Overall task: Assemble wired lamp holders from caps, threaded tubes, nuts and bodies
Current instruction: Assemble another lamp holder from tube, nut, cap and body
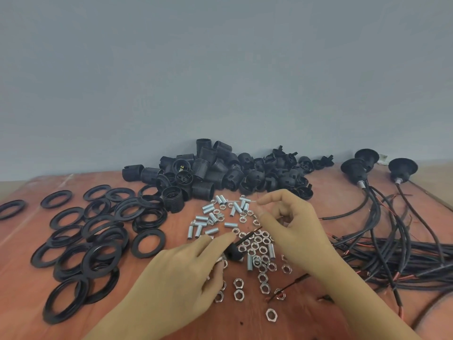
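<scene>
My left hand (pixel 186 273) grips a small black cap (pixel 232 252) low over the table, its index finger stretched forward; a thin black wire (pixel 247 238) sticks up out of the cap. My right hand (pixel 296 229) is raised over the pile of silver threaded tubes (pixel 213 218), thumb and forefinger pinching what looks like one blurred tube (pixel 252 201). Silver hex nuts (pixel 259 246) lie scattered between and under both hands. Black threaded bodies (pixel 203 173) and more caps (pixel 277 173) are heaped at the back by the wall.
Black rings (pixel 98 231) spread over the left of the wooden table (pixel 171 217). Three assembled holders (pixel 362 165) stand at the back right, their black cables (pixel 404 244) bundled along the right side. A grey wall rises behind the table.
</scene>
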